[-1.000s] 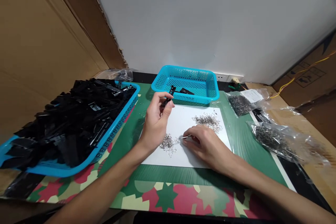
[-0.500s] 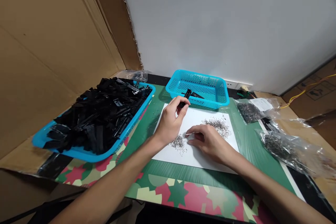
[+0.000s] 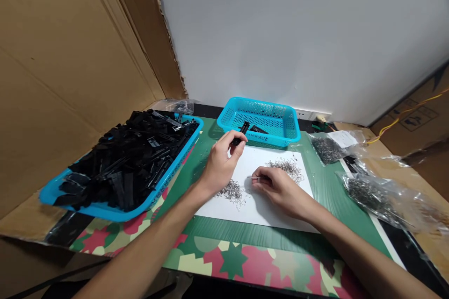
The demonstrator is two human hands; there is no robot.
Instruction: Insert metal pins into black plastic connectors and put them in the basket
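Note:
My left hand (image 3: 224, 161) is closed around a narrow black plastic part (image 3: 244, 128), whose upper end sticks up past the fingers in front of the small basket. Lower and to the right, my right hand (image 3: 275, 187) pinches a thin metal rod-like tool (image 3: 255, 177) pointing left; its far end is too small to make out. Both hands are over a white sheet (image 3: 259, 215). A pile of small bent metal wire pieces (image 3: 231, 190) lies beneath my left wrist. Behind my right hand spreads a second pile of wire pieces (image 3: 287, 167).
A large blue basket (image 3: 131, 215) heaped with black plastic parts (image 3: 133, 159) stands at left. The small blue basket (image 3: 261, 138) at the back holds a few black parts. Clear bags of metal pieces (image 3: 328, 148) lie at right. Cardboard (image 3: 70, 32) walls the left side.
My right hand's fingers have closed together on the thin tool, which now shows more plainly. My left hand still grips the black part. The whole view has shifted slightly.

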